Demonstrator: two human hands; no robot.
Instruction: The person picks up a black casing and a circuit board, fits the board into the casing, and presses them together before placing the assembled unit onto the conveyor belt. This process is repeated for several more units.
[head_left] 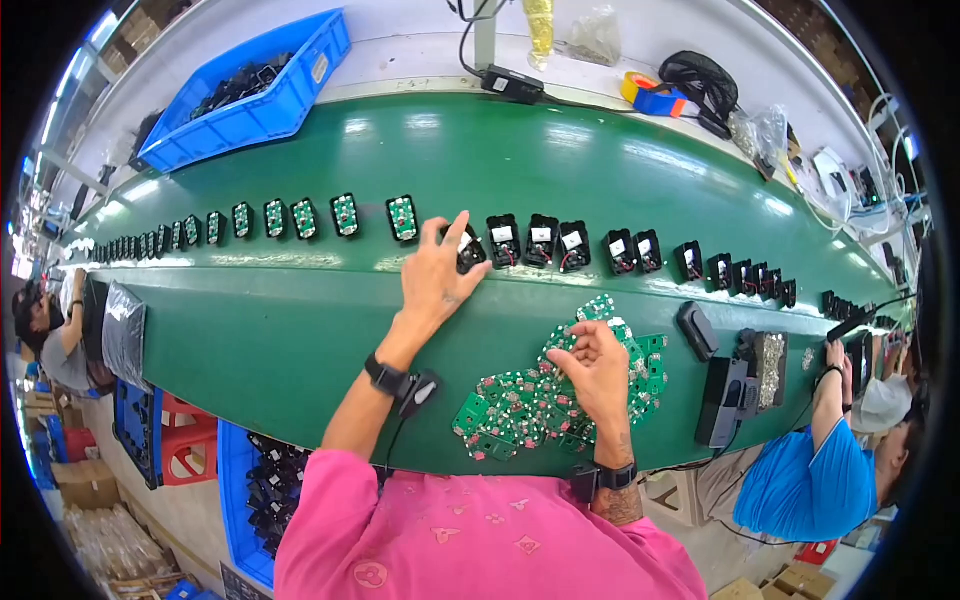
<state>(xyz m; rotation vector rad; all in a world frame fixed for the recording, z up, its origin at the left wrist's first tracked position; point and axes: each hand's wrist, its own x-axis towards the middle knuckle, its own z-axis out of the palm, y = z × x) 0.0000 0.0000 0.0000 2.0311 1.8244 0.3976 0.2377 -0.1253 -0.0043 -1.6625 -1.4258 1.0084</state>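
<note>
My left hand spans a small black plastic case in the row on the green bench, its thumb and fingers on either side of it. Part of this case is hidden by the hand. Over a heap of green circuit boards, my right hand is curled with thumb and fingers drawn together; what lies between them cannot be made out. To the left of my left hand, black cases hold green boards, the nearest being a filled case. On the right stand open cases with white parts and thin wires inside.
A blue crate of black parts stands at the back left. Right of the boards lie a dark oval device and a grey box-shaped device. A power adapter and tape rolls sit behind. A co-worker's blue sleeve is at right.
</note>
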